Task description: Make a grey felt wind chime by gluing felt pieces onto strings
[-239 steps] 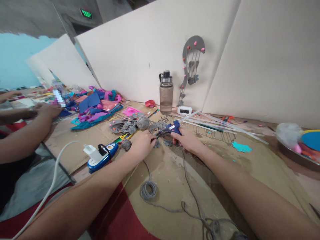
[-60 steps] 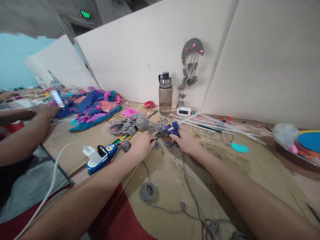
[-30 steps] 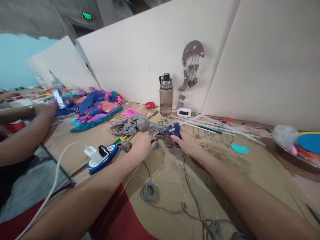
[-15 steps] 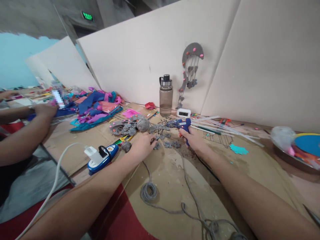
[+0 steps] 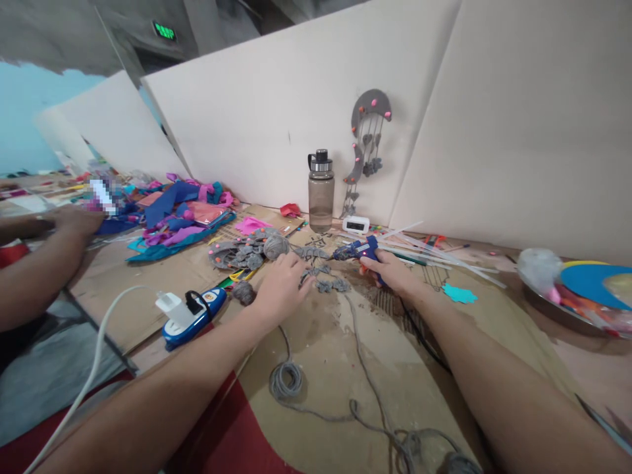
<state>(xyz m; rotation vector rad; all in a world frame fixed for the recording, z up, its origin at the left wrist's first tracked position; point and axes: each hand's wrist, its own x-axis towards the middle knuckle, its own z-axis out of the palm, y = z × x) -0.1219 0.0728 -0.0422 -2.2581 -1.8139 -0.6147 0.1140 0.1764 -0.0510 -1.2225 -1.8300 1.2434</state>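
My right hand (image 5: 394, 271) grips a blue hot glue gun (image 5: 368, 247), its nozzle pointing left over the grey pieces. My left hand (image 5: 282, 288) lies just left of the nozzle with curled fingers; what is pinched at the fingertips is mostly hidden. Small grey felt cutouts (image 5: 334, 285) lie beside those fingers on the cardboard (image 5: 326, 342). Behind the left hand are a grey yarn ball (image 5: 276, 247) and a heap of grey felt shapes with pink and orange dots (image 5: 230, 255). A darker yarn ball (image 5: 243, 292) sits left of the wrist.
A water bottle (image 5: 320, 194) and small white digital display (image 5: 356, 225) stand by the white partition, where a grey moon hanging (image 5: 371, 108) is fixed. Glue sticks (image 5: 409, 245) lie right. Grey cord (image 5: 286, 380) trails in front. A power strip (image 5: 195, 319) and another person's arm (image 5: 44, 276) are left.
The view has shifted slightly to the right. The glue gun's nozzle has dipped a little and sits a bit right against the background. My left hand has turned slightly, its back showing more.
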